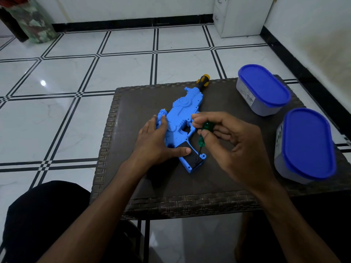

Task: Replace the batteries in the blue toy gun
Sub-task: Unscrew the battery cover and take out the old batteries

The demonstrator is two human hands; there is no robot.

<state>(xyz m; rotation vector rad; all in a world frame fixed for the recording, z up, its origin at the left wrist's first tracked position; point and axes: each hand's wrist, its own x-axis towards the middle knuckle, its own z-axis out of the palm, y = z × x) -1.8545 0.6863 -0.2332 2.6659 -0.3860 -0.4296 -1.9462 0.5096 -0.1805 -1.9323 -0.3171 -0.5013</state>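
Right now, at the centre of the head view, the blue toy gun [179, 118] is lying flat on the brown woven table [224, 202], its black battery cover [190, 155] nearest the person. The left hand [154, 139] is pressing it down with straight fingers, while the right hand [226, 137] is pinching a green screwdriver [204, 134], tip sitting at the cover's screw. Keeping the shaft square to the screw and the gun pinned should be preventing slips
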